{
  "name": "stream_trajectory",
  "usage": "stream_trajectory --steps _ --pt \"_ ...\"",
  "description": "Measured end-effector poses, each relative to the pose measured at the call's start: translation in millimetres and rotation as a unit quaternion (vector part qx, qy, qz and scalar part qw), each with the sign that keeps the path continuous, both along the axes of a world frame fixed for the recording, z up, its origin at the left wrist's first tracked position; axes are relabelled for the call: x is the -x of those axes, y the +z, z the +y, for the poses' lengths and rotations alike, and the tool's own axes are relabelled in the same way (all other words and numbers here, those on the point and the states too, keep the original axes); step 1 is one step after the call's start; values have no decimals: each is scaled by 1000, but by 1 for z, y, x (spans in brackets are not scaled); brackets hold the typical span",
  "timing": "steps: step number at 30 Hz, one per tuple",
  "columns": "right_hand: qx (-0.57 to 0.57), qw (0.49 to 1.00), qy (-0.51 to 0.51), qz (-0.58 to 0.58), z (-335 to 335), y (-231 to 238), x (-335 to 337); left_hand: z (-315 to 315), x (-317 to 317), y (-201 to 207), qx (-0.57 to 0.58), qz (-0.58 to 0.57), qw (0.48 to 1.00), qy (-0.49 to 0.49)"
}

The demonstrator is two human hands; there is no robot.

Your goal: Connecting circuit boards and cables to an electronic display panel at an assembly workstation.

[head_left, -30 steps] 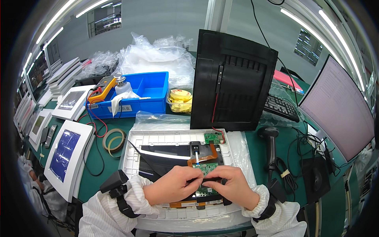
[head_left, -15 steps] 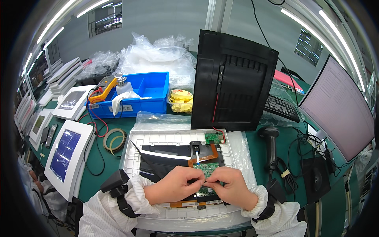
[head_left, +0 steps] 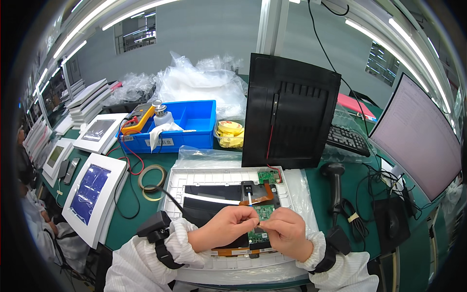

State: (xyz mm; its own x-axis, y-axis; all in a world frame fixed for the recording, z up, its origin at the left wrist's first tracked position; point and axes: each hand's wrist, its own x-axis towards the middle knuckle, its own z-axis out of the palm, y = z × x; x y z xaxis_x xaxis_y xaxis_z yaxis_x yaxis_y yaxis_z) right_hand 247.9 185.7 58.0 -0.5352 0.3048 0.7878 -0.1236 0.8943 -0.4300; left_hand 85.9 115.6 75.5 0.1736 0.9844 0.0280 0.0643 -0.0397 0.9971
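Note:
A white plastic housing (head_left: 177, 180) lies face down in front of me, with a black panel and a green circuit board (head_left: 265, 211) inside it. An orange ribbon cable (head_left: 265, 196) bends across the top of that board. My left hand (head_left: 224, 227) is closed in a pinch just above the board, its fingertips meeting those of my right hand (head_left: 286, 232), which is pinched too. Whatever sits between the fingers is too small to make out. A second small green board (head_left: 266, 176) sits in the housing's far right corner, with a red wire running to the upright black cover (head_left: 296, 112).
Behind the housing stand a blue divided bin (head_left: 187, 141) and a tub of yellow items (head_left: 230, 132). Tape rolls (head_left: 152, 176) and white-framed screens (head_left: 90, 194) are at left. A barcode scanner (head_left: 333, 187), keyboard (head_left: 348, 140), mouse (head_left: 390, 225) and monitor (head_left: 418, 138) occupy the right.
The whole scene sits slightly lower in the picture, with its left part shifted right. Both hands stay pinched together over the board, the right one turned a little more upright.

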Motion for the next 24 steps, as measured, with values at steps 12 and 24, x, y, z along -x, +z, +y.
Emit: stream_trajectory --steps 12,24 --pt "336 933 128 -29 -7 19 -12 20 102 30 -355 424 736 390" --pt "528 813 208 -132 -11 25 -20 -23 10 27 -63 96 993 -9"
